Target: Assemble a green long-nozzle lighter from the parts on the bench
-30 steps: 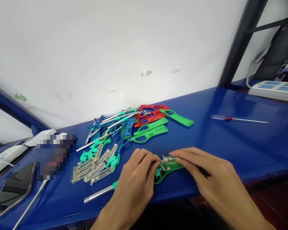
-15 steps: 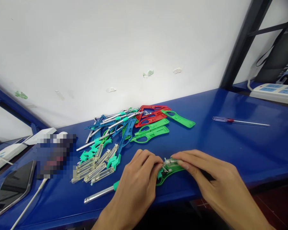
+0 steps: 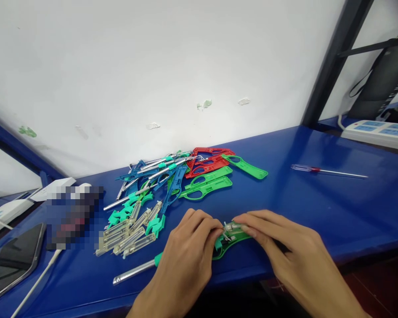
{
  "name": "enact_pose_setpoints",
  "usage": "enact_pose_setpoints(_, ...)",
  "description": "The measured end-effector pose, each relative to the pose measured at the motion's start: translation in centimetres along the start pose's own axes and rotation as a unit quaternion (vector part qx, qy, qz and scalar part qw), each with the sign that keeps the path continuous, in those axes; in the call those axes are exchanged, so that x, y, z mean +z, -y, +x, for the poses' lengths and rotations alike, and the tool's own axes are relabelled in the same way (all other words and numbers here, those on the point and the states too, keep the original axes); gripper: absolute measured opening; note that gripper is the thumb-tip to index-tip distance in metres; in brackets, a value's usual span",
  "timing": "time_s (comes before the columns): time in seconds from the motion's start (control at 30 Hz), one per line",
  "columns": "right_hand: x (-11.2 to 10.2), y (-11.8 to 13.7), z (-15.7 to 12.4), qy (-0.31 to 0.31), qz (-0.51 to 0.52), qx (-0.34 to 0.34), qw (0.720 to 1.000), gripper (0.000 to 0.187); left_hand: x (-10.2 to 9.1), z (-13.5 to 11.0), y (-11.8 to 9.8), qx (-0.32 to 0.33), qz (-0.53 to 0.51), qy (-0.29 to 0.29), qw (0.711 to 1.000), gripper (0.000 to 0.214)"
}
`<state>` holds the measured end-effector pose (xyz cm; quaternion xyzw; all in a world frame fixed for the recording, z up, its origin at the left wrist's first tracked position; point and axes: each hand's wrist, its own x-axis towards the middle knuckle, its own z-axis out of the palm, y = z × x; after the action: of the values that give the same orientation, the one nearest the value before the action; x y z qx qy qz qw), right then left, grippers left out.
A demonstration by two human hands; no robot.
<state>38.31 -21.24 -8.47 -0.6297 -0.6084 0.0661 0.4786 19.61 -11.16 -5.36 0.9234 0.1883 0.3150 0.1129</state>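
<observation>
A green shell (image 3: 231, 241) lies flat near the front edge of the blue bench (image 3: 318, 212), held between the two hands. A small clear-and-metal insert (image 3: 232, 227) with a thin wire sits on its upper side. The left hand (image 3: 185, 260) is curled, palm down, its fingertips closed on the shell's left end. The right hand (image 3: 285, 251) comes in from the other side with its fingers stretched along the shell's right part, clamping it; the forefinger tip touches the insert, and the thumb is hidden underneath. Just left of the left hand lies a metal tube (image 3: 134, 271) with a teal end, partly under the wrist. Behind it, well within reach, spreads a pile of parts: clear tubes (image 3: 129, 236) with teal pieces at the near left, blue shells (image 3: 174, 187) in the middle, more green shells (image 3: 207, 183) and red shells (image 3: 208, 160) towards the wall. A screwdriver (image 3: 325, 171) with a clear handle lies alone to the right, well apart. At the far left are a phone (image 3: 9, 260) and a white cable (image 3: 36, 282); a power strip (image 3: 378, 130) rests at the far right.
</observation>
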Motion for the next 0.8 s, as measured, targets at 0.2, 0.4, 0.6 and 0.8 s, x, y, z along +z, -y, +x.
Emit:
enact_pose_setpoints(0.2,0.20,0.39,0.27,-0.034,0.008,0.004,0.999,0.024,0.09,-0.23,-0.25,-0.005,0.012,-0.022,1.000,0.016)
enact_pose_setpoints(0.4,0.11,0.47,0.18,-0.044,0.013,0.001,0.999,0.025,0.15,-0.28,-0.26,-0.052,-0.007,-0.017,0.998,0.016)
enact_pose_setpoints(0.6,-0.10,0.42,0.17,-0.022,0.018,0.005,1.000,0.025,0.14,-0.23,-0.29,-0.012,-0.003,-0.030,0.999,0.017)
enact_pose_setpoints(0.8,-0.30,0.57,0.19,-0.012,0.033,0.017,0.999,0.023,0.01,-0.29,-0.30,-0.014,-0.028,-0.042,0.999,0.017)
